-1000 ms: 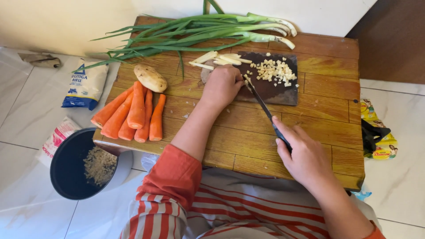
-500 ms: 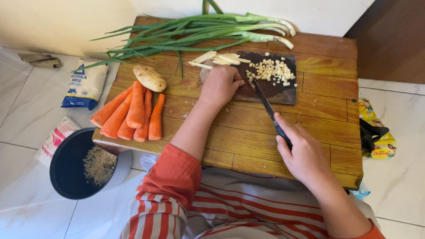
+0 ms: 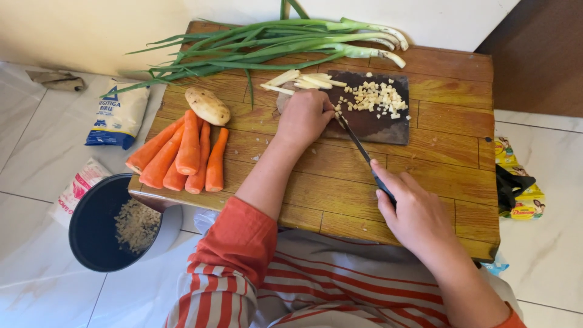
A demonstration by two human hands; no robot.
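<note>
My right hand grips the black handle of a knife whose blade reaches up onto a small dark cutting board. My left hand rests curled on the board's left side, holding down pale potato strips beside the blade tip. A heap of small potato cubes lies on the board to the right of the blade. The board sits on a low wooden table.
Several peeled carrots and a whole potato lie on the table's left. Spring onions stretch along its far edge. A dark pot with peelings stands on the floor at left, with packets nearby and more packets at right.
The knife has shifted slightly left along the board, toward my left hand. My left hand keeps its place on the strips.
</note>
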